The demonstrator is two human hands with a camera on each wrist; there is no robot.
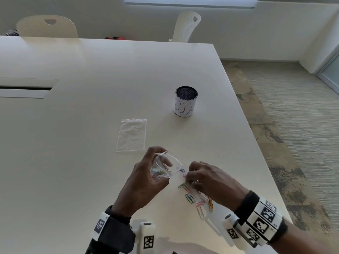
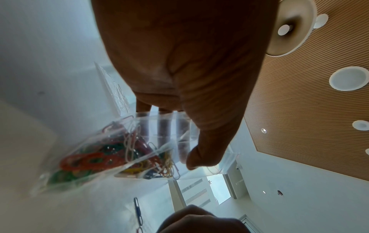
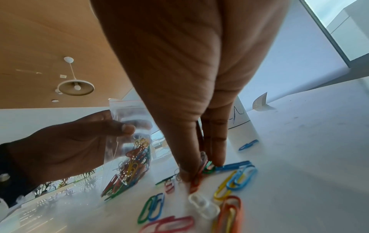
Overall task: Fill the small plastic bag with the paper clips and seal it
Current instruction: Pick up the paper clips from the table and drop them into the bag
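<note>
My left hand holds a small clear plastic bag just above the table, thumb and fingers spreading its mouth. Several coloured paper clips lie bunched in the bag's bottom; the bag also shows in the right wrist view. To its right, my right hand reaches down to the table and pinches a few clips between thumb and fingers. Several loose coloured clips lie scattered on the table under and beside that hand.
A second, empty clear bag lies flat on the white table beyond my hands. A black mesh cup with a white label stands farther back right. The table's right edge runs close to my right wrist. Two chairs stand behind.
</note>
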